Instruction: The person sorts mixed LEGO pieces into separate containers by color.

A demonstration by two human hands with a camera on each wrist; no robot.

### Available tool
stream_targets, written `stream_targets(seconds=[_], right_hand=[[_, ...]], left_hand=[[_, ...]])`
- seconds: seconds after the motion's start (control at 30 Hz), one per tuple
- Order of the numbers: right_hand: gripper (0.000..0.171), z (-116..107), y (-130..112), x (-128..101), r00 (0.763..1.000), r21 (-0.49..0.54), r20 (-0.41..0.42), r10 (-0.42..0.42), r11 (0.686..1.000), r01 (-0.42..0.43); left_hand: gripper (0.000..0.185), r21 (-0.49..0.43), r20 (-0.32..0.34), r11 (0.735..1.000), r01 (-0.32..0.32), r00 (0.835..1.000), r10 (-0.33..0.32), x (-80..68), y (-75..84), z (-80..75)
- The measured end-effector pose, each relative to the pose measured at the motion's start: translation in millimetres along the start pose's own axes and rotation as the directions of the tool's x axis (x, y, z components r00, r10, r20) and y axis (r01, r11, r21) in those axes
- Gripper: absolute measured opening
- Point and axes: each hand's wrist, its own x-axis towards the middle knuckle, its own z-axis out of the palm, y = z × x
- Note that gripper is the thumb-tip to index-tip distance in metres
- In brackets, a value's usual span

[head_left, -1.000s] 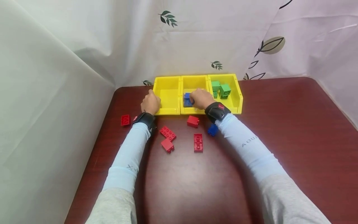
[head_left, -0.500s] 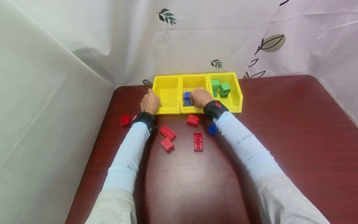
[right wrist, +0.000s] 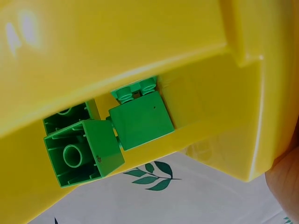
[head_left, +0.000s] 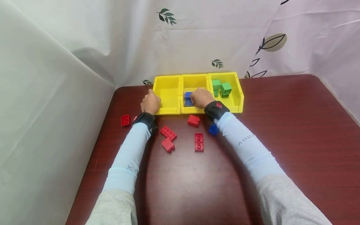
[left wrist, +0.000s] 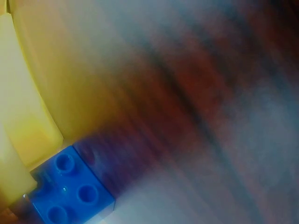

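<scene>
My left hand (head_left: 150,103), fingers curled, is at the outer front corner of the left yellow bin (head_left: 167,111). In the left wrist view a blue brick (left wrist: 78,191), studs showing, stands close to the yellow bin edge (left wrist: 28,116). My right hand (head_left: 202,98) reaches into the middle bin (head_left: 195,78) with curled fingers, right beside the blue bricks (head_left: 187,99). The fingertips of both hands are hidden from above, so I cannot tell what they grip. Green bricks (right wrist: 142,120) lie in the right bin (right wrist: 205,98).
Several red bricks lie on the dark table: one (head_left: 125,120) at the left, a studded one (head_left: 168,133) and another (head_left: 168,145) beside it, one (head_left: 193,121) before the middle bin, and an upturned one (head_left: 199,142). A blue brick (head_left: 213,130) lies near the right wrist. A white curtain (head_left: 180,47) hangs behind.
The head view has shifted slightly, and the right forearm has moved a little to the left. Both hands stay in place at the bins, and the bricks lie as before.
</scene>
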Motion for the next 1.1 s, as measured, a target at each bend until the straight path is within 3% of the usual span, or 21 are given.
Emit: stream_targets(seconds=[0.3,0.53,0.63,0.93,1.1], right_hand=[[0.020,1,3,-3,1.000,-0.019,0.003,-0.017,1.000,0.017],[0.010,-6,7,-11,0.998,0.037,0.030,-0.052,0.998,0.051],[0.014,-16,7,-19,0.997,0.080,0.037,-0.066,0.995,0.063],[0.024,-41,10,-71,0.995,0.211,-0.077,-0.063,0.974,0.078],[0.029,-36,14,-105,0.992,0.215,-0.097,-0.078,0.972,0.097]], left_hand=[[0.039,-0.012,-0.003,1.000,-0.011,1.000,0.011,-2.2,3.2,2.1],[0.039,0.002,-0.005,0.999,-0.032,0.999,0.032,-3.6,7.9,4.4],[0.039,0.005,-0.011,0.999,-0.040,0.999,0.040,-2.8,11.1,4.9],[0.040,0.010,-0.011,0.998,-0.055,0.998,0.055,-1.7,17.7,5.7],[0.040,0.014,-0.004,0.999,-0.036,0.999,0.036,-4.9,16.0,6.5]])
